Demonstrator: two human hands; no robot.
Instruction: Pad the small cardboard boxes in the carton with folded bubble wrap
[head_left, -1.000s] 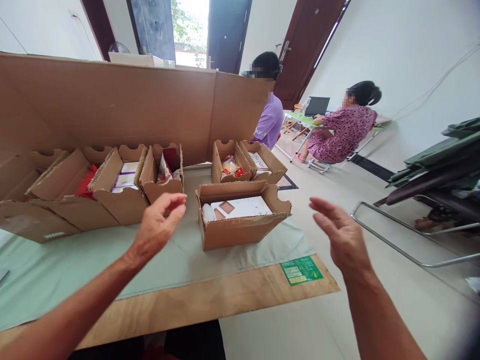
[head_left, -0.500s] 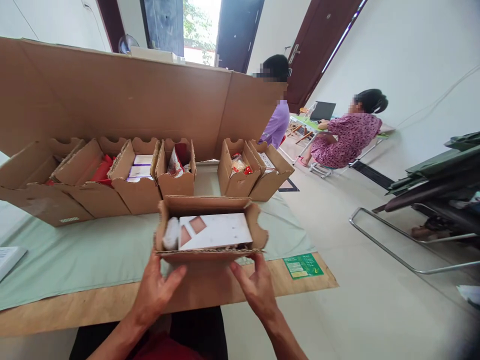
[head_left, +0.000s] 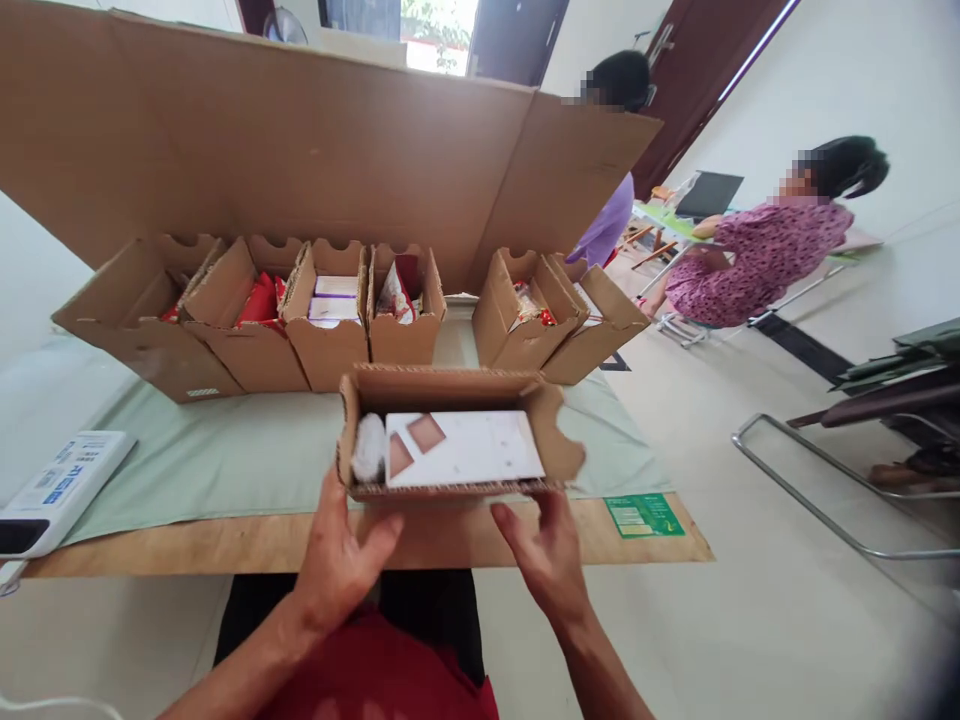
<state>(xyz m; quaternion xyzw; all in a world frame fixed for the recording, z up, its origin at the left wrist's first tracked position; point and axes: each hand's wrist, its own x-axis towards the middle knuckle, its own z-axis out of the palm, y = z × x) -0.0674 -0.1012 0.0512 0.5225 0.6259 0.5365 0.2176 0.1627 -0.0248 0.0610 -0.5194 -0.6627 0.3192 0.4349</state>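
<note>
An open-topped cardboard box point(head_left: 559, 435) lies lengthwise in front of me, at the near side of the table. Inside it are a white carton point(head_left: 480, 448) with brownish square patches and a whitish wrapped item point(head_left: 369, 448) at the left end. My left hand point(head_left: 345, 545) grips the near left corner, its thumb on my side and its other fingers partly hidden. Round the near right corner, my right hand point(head_left: 546, 548) holds the box in a similar way. The box's underside is hidden, so I cannot tell whether it rests on the table.
Several cardboard bins point(head_left: 274, 355) line the back, holding red packets, small cartons and wrapped goods, with a gap in the row. Behind rises a cardboard panel point(head_left: 315, 150). A white power strip-like device point(head_left: 71, 490) lies left. Two people sit beyond; a metal frame point(head_left: 810, 520) stands right.
My view has shifted left and down, bringing more of the white device into sight. The box's interior shows more fully. Both hands keep their hold on the box.
</note>
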